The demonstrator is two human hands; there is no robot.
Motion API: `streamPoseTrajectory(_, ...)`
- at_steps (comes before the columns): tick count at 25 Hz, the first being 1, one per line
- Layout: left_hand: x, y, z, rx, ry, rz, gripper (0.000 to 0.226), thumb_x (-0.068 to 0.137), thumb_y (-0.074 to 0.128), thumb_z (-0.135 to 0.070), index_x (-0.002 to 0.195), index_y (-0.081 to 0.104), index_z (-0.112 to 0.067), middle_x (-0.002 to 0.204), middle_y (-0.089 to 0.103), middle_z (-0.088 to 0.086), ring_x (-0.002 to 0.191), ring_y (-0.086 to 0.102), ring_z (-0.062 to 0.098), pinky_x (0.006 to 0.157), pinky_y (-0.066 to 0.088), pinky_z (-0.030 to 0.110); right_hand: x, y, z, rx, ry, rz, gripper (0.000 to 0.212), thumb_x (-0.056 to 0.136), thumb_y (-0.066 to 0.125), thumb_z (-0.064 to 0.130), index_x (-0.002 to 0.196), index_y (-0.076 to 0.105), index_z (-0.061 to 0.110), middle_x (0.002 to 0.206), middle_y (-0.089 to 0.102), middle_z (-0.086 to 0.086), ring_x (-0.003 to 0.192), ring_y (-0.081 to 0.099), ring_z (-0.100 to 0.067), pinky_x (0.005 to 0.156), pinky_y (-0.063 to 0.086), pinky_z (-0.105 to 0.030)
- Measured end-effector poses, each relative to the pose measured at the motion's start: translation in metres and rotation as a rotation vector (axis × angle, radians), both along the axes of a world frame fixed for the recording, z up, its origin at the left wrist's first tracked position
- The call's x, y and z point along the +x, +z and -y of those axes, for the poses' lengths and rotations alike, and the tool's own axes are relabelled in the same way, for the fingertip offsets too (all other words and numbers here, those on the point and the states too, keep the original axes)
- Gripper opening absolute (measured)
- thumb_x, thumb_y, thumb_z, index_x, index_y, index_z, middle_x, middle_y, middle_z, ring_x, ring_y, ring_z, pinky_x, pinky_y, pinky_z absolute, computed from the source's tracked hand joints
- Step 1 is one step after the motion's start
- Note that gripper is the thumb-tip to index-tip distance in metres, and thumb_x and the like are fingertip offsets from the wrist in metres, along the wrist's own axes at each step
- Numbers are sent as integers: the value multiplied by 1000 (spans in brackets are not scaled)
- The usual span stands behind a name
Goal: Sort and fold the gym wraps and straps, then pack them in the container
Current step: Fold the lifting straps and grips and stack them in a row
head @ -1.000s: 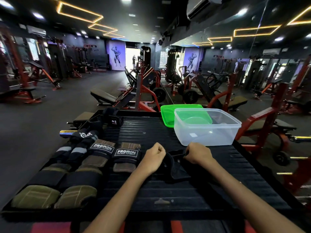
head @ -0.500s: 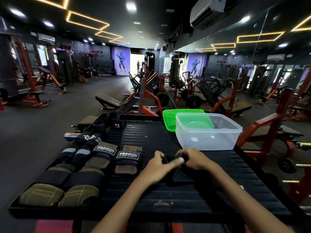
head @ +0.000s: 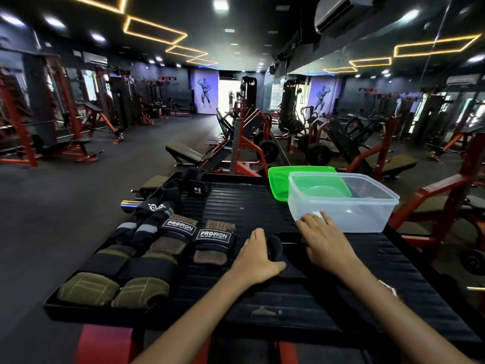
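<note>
My left hand (head: 256, 254) curls loosely over the one black fabric strap (head: 278, 252) on the black ribbed platform (head: 249, 203), and my right hand (head: 321, 236) presses flat on it with fingers spread. One clear plastic container (head: 341, 206) stands just beyond, one green lid (head: 278, 179) behind it. Two PROIRON-labelled brown leather grips (head: 214, 241) lie to the left.

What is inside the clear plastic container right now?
The clear container holds no wraps or straps. Through its walls only the green lid behind it shows. The right hand covers a bit of its near lower corner, hiding that spot.
</note>
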State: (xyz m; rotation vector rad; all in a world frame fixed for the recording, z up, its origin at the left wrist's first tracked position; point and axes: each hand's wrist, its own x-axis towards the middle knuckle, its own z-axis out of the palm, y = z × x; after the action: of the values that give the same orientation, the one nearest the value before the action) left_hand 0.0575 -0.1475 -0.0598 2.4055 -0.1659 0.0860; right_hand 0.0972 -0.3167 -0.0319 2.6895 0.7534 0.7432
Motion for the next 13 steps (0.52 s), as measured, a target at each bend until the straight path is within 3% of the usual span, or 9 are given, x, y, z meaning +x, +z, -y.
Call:
streamPoseTrajectory(1, 6, 3, -3, -26, -51, -46, 59, 75, 69, -27, 117, 32, -9, 130, 42, 5, 118, 44, 21, 99, 37, 31, -4, -1, 1, 28, 29, -56, 47, 66, 61, 11, 113, 58, 9, 108, 61, -8, 102, 61, -28, 104, 40, -39)
streamPoseTrajectory(3, 18, 9, -7, -129, -96, -147, 47, 78, 67, -18, 105, 30, -11, 110, 48, 4, 97, 47, 16, 83, 40, 28, -8, 0, 2, 189, -26, -362, 62, 80, 56, 18, 139, 36, 11, 137, 47, -5, 120, 51, -27, 101, 39, -35)
streamPoseTrajectory(5, 25, 10, -2, -275, -25, -180, 38, 82, 61, -13, 103, 29, -13, 100, 44, 2, 87, 44, 16, 75, 35, 27, 2, 0, 3, 316, -140, -563, 76, 82, 62, 27, 146, 23, 15, 145, 41, -5, 127, 46, -25, 100, 39, -33)
streamPoseTrajectory(8, 31, 6, 12, -364, 141, -145, 27, 86, 51, -10, 111, 40, -14, 107, 49, 4, 99, 49, 22, 78, 34, 25, 18, 4, 1, 426, -191, -651, 62, 78, 69, 27, 135, 47, 19, 132, 56, -5, 121, 52, -24, 97, 42, -30)
streamPoseTrajectory(10, 37, 12, 18, -353, 175, -167, 18, 85, 46, -7, 101, 52, -14, 99, 55, 6, 93, 51, 23, 72, 33, 25, 27, 6, 0, 445, -210, -709, 43, 78, 66, 18, 120, 61, 22, 121, 65, -6, 111, 58, -24, 90, 44, -27)
streamPoseTrajectory(13, 44, 21, 19, -315, 194, -224, 13, 83, 44, -5, 87, 55, -12, 94, 59, 13, 90, 52, 27, 69, 34, 28, 33, 11, 1, 426, -207, -815, 43, 79, 56, 7, 118, 63, 22, 117, 66, -5, 108, 59, -23, 89, 44, -26)
